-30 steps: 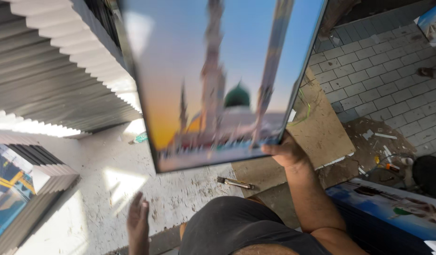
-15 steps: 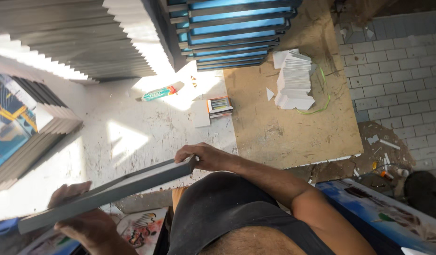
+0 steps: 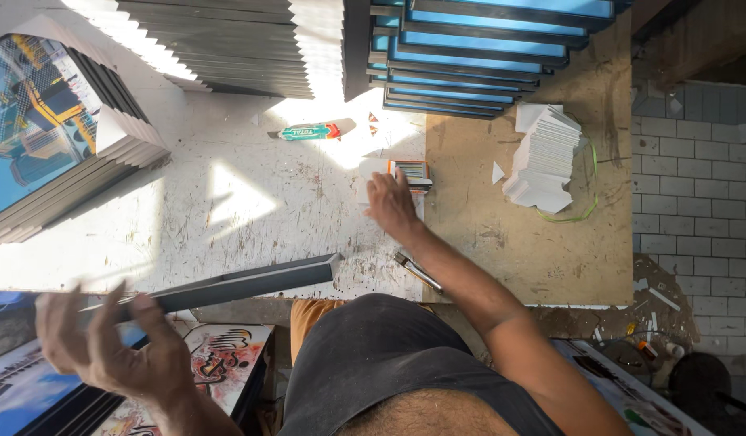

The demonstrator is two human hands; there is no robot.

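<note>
My left hand (image 3: pixel 114 347) is at the lower left, blurred, fingers loosely wrapped round the near end of a dark framed picture (image 3: pixel 243 282) seen edge-on. The frame slants across the front edge of the white, scratched table (image 3: pixel 227 210). My right hand (image 3: pixel 393 206) reaches out over the table with its fingers spread and nothing held. Its fingertips touch a small orange box (image 3: pixel 411 171) and a white card (image 3: pixel 371 169) beside it.
Blue framed pictures (image 3: pixel 470 56) and grey frames (image 3: pixel 227 40) are stacked at the back, more pictures (image 3: pixel 50 137) at the left. A green-white tube (image 3: pixel 312 131), white corner cards (image 3: pixel 542 157) on a brown board (image 3: pixel 518 234), and a metal tool (image 3: pixel 417 270) lie nearby. Prints (image 3: pixel 219 359) lean below.
The framed picture came down from in front of me to lie edge-on at the table's front. My right hand let go of it and reached forward to the orange box.
</note>
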